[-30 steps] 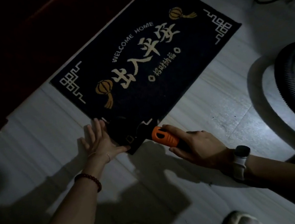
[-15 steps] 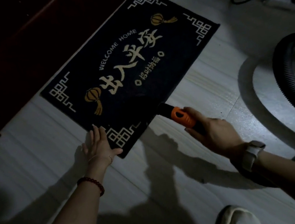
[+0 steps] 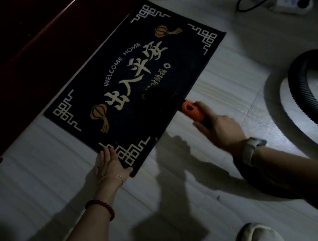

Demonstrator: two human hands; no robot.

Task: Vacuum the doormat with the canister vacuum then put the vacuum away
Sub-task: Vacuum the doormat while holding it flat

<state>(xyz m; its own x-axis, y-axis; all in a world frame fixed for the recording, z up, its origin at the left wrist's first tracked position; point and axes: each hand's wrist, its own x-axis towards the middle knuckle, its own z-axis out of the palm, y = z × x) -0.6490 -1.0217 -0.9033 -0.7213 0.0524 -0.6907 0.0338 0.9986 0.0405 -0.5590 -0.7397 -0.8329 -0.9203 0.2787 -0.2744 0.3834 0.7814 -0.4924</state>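
Observation:
A dark doormat (image 3: 135,73) with "WELCOME HOME", pale characters and orange lanterns lies slanted on the pale floor. My left hand (image 3: 110,166) lies flat with straight fingers on the mat's near corner and the floor beside it. My right hand (image 3: 219,131) grips the vacuum's orange handle (image 3: 192,111). Its black nozzle (image 3: 163,100) rests on the mat, covering part of the small lettering near the right edge; the nozzle's outline is hard to make out in the dark. The black ribbed hose (image 3: 306,100) loops across the floor at the right.
A dark red door or cabinet (image 3: 26,48) borders the mat's far side. A white power strip (image 3: 289,1) with black cables lies at the top right. My two slippered feet (image 3: 257,236) show at the bottom edge. The room is dim.
My right hand has carried the nozzle from the mat's near corner along the right edge and onto the lettering. My left hand stays pressed at the near corner. The camera view has shifted.

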